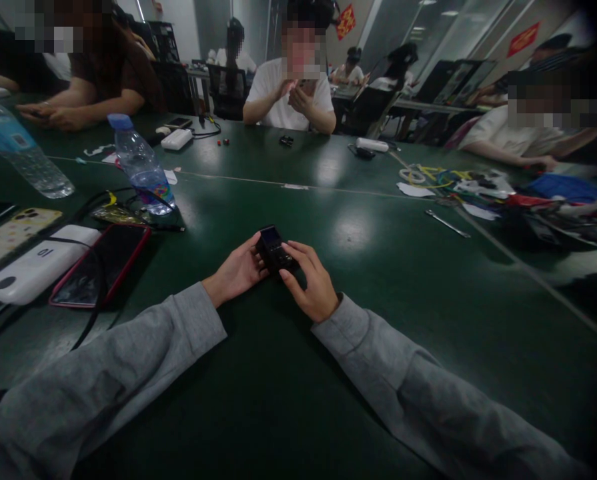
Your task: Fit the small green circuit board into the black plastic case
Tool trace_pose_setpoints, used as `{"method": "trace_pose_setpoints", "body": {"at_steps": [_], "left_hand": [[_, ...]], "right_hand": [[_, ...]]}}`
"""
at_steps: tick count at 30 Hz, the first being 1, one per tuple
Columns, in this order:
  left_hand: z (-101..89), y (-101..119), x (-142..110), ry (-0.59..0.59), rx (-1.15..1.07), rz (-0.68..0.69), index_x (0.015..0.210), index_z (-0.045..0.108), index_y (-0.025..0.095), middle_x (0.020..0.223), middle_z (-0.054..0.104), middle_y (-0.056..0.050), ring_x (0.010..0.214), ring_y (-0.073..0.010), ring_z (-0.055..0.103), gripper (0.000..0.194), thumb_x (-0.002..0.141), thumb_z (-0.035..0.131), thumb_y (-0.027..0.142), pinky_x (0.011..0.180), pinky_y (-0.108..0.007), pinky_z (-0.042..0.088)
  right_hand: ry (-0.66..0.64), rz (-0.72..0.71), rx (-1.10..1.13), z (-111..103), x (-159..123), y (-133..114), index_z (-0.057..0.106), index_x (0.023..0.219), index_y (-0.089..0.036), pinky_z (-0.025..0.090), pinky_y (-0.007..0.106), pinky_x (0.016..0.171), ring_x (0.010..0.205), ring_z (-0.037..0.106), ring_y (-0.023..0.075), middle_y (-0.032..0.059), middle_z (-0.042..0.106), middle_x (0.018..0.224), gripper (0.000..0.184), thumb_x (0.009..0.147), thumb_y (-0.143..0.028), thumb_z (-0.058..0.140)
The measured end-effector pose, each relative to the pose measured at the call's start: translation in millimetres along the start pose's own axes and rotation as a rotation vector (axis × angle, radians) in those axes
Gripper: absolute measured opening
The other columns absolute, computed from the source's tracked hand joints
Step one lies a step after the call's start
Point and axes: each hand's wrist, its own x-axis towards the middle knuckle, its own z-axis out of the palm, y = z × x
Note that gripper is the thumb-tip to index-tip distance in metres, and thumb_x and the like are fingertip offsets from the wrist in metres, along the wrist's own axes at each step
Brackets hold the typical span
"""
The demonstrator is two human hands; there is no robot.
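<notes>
A: Where is the small black device (273, 252) you are handling?

B: Right in front of you, over the dark green table (278, 387), between your left hand (238, 268) and your right hand (312, 279). Its little screen (270, 236) faces you.

A: And your grip?

B: Your left hand is clamped on its left side. Your right fingers and thumb touch the other side; I cannot tell whether they pinch it or only rest there.

A: What lies around you?

B: On your left, a red-edged phone (103, 267) beside a white power bank (43, 263), with a blue-capped bottle (139, 163) beyond. Well off to your right lies a wrench (447, 223).
</notes>
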Motion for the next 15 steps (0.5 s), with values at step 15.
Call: {"method": "trace_pose_setpoints", "body": {"at_steps": [15], "left_hand": [[-6.5, -7.9, -2.2, -0.111, 0.27, 0.121, 0.111, 0.069, 0.016, 0.119, 0.067, -0.01, 0.106, -0.0173, 0.061, 0.039, 0.073, 0.077, 0.015, 0.095, -0.033, 0.042]], "right_hand": [[0.081, 0.287, 0.327, 5.6, 1.6, 16.2, 0.055, 0.113, -0.022, 0.053, 0.042, 0.088, 0.1, 0.063, 0.0218, 0.0087, 0.063, 0.106, 0.035, 0.093, -0.05, 0.052]]}}
